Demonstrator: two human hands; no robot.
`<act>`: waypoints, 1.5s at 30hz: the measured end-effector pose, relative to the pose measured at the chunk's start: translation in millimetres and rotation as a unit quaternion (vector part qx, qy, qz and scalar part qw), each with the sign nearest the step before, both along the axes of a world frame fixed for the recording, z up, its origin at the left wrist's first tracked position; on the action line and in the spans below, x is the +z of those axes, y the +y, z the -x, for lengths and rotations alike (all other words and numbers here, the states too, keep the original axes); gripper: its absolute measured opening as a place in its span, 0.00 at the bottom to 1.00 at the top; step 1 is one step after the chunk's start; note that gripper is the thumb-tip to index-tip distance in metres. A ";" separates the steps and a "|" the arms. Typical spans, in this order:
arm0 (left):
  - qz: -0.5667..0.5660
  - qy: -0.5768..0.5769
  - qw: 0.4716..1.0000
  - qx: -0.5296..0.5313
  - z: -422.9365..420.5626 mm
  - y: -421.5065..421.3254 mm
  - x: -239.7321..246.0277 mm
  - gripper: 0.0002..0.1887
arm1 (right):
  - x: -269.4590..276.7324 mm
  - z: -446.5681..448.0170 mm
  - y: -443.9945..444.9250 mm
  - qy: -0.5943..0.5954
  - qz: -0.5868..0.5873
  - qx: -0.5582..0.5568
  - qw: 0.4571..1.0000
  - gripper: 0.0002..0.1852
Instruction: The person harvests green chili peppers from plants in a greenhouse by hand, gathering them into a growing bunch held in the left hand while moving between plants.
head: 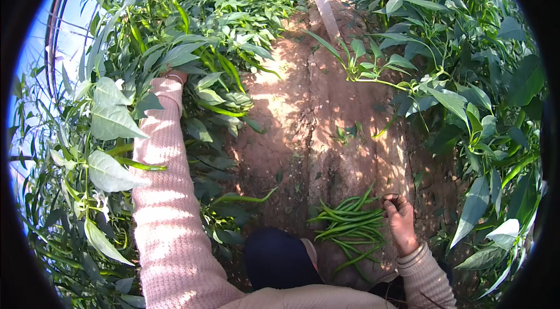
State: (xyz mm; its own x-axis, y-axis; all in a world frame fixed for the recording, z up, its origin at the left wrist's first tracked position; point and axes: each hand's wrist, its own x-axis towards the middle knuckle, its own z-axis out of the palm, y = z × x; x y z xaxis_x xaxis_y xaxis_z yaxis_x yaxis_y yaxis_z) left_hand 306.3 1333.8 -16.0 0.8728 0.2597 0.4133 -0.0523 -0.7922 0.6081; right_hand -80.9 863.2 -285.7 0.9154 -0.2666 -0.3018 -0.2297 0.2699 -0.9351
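Observation:
My left arm, in a pink knit sleeve, reaches into the chili pepper plants on the left. Only the wrist and part of my left hand show; leaves cover the fingers. Long green chili peppers hang just right of that hand. My right hand is low over the ground with its fingers curled. It is at the right end of a loose pile of picked green chili peppers, close to their tips or stems. Whether a pepper is pinched between its fingers cannot be made out.
A bare soil path runs between the two plant rows. From the right row, a leafy branch leans over the path. A pale post or strip slants down to the soil ahead. My dark-clothed knee is beside the pile.

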 end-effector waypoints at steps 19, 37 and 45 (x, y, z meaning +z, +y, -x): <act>-0.429 0.066 0.900 -0.038 156.1 84.5 28.7 0.32 | 154.6 -145.6 119.4 -0.359 0.225 0.157 0.892 0.06; -0.361 -0.002 0.916 -0.172 175.3 118.9 28.6 0.30 | 340.2 -316.1 355.4 -0.418 0.494 0.271 0.713 0.17; -0.333 -0.017 0.920 -0.205 165.9 119.0 29.4 0.29 | 347.5 -326.7 360.0 -0.362 0.560 0.313 0.677 0.18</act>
